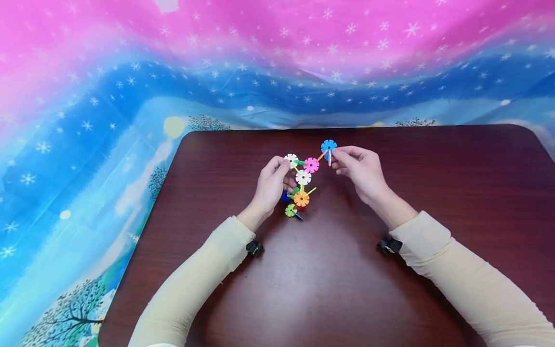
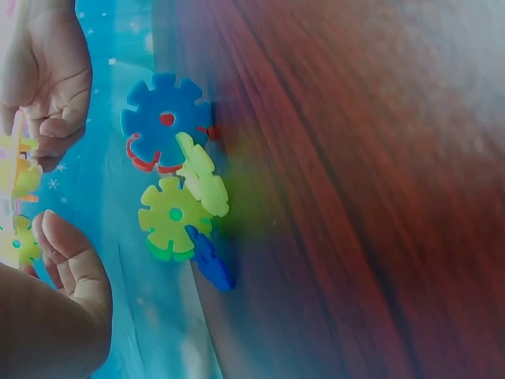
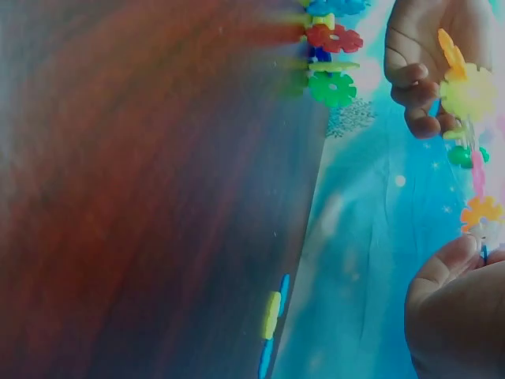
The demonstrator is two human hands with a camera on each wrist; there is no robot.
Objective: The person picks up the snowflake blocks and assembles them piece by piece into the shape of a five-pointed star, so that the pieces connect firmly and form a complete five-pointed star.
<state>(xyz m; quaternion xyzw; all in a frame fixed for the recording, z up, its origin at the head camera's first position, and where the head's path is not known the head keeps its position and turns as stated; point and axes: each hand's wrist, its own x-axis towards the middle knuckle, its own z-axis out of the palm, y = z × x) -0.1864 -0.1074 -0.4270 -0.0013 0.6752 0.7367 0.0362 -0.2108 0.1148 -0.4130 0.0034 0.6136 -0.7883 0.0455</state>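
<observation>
A chain of slotted snowflake building discs hangs between my two hands. My left hand (image 1: 270,187) pinches a white disc (image 1: 291,159) at the chain's upper left. With thumb and fingertips my right hand (image 1: 366,174) pinches a blue disc (image 1: 328,144); a pale disc (image 1: 329,159), seen edge-on, sits just below it. An edge-on orange disc (image 1: 322,155) links the blue one to a pink disc (image 1: 311,166). Below come another white disc (image 1: 303,178), an orange disc (image 1: 301,198) and a light green disc (image 1: 290,210). My left fingers partly cover the lower discs.
A dark brown wooden table (image 1: 329,279) lies under both hands. A snowflake-patterned cloth (image 1: 260,91) hangs behind and to the left. In the right wrist view, a blue-and-yellow piece (image 3: 271,316) appears edge-on near the table's edge.
</observation>
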